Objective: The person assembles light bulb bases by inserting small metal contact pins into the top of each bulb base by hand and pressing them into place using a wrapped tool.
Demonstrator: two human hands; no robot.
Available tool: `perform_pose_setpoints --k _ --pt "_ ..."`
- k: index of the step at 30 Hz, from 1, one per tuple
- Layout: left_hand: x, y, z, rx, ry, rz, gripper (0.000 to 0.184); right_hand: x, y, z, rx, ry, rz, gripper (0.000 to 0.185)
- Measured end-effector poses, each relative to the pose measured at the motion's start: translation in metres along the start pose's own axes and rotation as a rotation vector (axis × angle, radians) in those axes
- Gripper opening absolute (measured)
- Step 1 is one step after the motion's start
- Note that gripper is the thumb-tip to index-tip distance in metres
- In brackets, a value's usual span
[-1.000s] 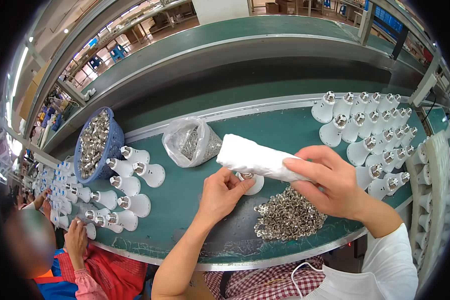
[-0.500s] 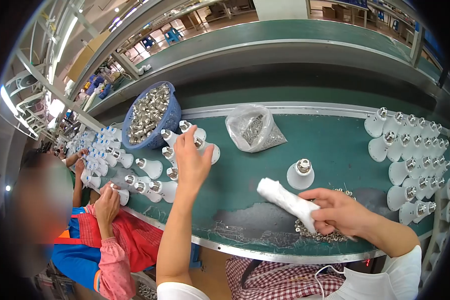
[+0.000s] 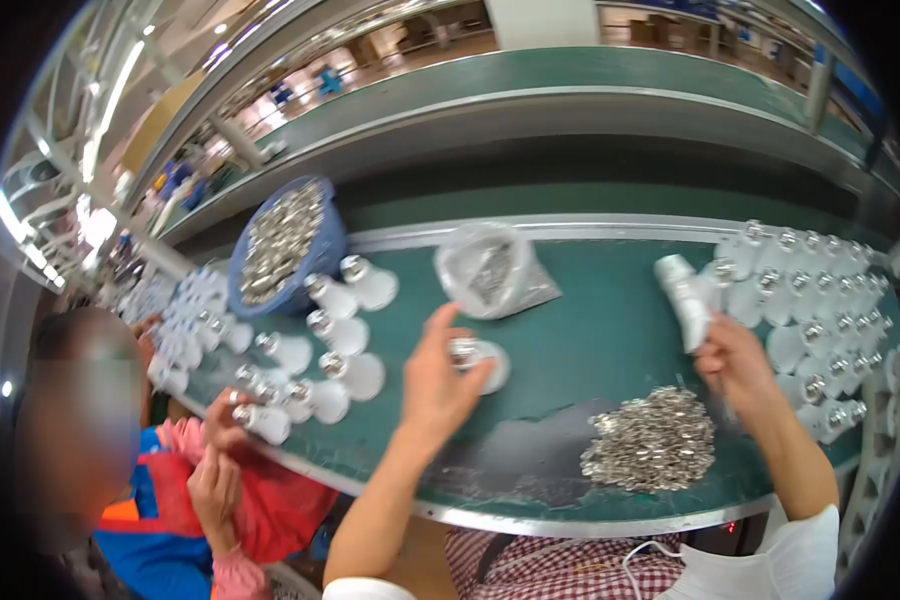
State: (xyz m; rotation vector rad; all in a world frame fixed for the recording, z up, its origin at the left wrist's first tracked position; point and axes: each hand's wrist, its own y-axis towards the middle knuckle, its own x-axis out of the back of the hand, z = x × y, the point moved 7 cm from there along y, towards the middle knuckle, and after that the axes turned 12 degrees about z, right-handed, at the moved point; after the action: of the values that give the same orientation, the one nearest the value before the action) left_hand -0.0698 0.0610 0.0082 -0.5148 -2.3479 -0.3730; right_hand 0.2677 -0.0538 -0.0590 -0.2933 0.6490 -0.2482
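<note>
My left hand has its thumb and fingers around the metal cap of a white light bulb over the green table. My right hand is closed on a white-wrapped, stick-like tool, held tilted upward. Just behind this tool, at the edge of the bulb rows, is another bulb; I cannot tell whether the right hand touches it. Between my hands and closer to me lies a heap of small shiny metal pieces.
Rows of upright bulbs fill the right side. A clear bag of metal pins stands at the back. On the left are a blue basket of metal caps, several bulbs and a co-worker's hands.
My left hand has moved right from the left bulb group and now has a bulb. My right hand has lifted the white tool away from the metal heap, rightward. The lone middle bulb has left its place.
</note>
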Motion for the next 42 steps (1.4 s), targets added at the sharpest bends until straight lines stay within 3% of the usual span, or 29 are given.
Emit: perform_pose_setpoints --k 5,7,8,9,11,12,14,16,18,26,31,35,38,40,42 --pt "-0.044 0.006 -0.039 -0.150 0.006 0.082 0.068 0.019 0.005 0.018 0.091 -0.289 -0.002 0.038" --pt "-0.052 0.009 -0.056 -0.282 -0.015 0.099 0.069 0.015 -0.002 0.028 0.178 -0.815 -0.107 0.036" --pt "-0.051 0.009 -0.064 -0.309 -0.086 0.092 0.060 0.018 -0.003 0.033 0.359 -1.167 -0.055 0.035" --pt "-0.046 0.015 -0.067 -0.314 -0.090 0.092 0.060 0.018 -0.005 0.034 0.362 -1.170 -0.060 0.035" --pt "-0.016 0.031 -0.064 -0.309 -0.112 -0.038 0.042 -0.011 -0.025 0.043 0.760 -1.715 -0.112 0.036" --pt "-0.006 0.046 -0.055 -0.312 -0.039 -0.052 0.034 -0.011 -0.029 0.042 0.758 -1.714 -0.116 0.036" --pt "-0.001 0.081 -0.024 -0.283 0.195 -0.012 0.025 -0.003 -0.026 0.042 0.543 -1.692 -0.172 0.038" --pt "-0.006 0.100 -0.007 -0.241 0.354 0.043 0.023 -0.014 -0.033 0.045 0.610 -1.797 -0.195 0.038" --pt "-0.026 0.112 0.004 -0.171 0.580 0.280 0.022 -0.030 -0.038 0.048 0.677 -1.895 -0.216 0.039" --pt "-0.023 0.119 0.011 -0.074 0.444 0.288 0.009 -0.067 -0.050 0.045 0.756 -1.779 -0.086 0.036" --pt "-0.017 0.115 0.005 -0.182 0.455 0.108 0.011 -0.090 -0.050 0.041 0.789 -1.730 -0.006 0.032" --pt "-0.010 0.114 0.005 -0.063 0.408 0.083 0.011 -0.098 -0.049 0.038 0.785 -1.697 0.024 0.030" --pt "-0.007 0.114 0.007 -0.133 0.289 0.045 0.011 -0.100 -0.047 0.038 0.775 -1.683 0.033 0.029" --pt "-0.004 0.112 0.004 -0.301 0.252 0.002 0.012 -0.100 -0.047 0.037 0.774 -1.682 0.033 0.029" --pt "-0.006 0.111 0.009 -0.294 0.304 0.001 0.012 -0.101 -0.045 0.036 0.763 -1.662 0.043 0.028"
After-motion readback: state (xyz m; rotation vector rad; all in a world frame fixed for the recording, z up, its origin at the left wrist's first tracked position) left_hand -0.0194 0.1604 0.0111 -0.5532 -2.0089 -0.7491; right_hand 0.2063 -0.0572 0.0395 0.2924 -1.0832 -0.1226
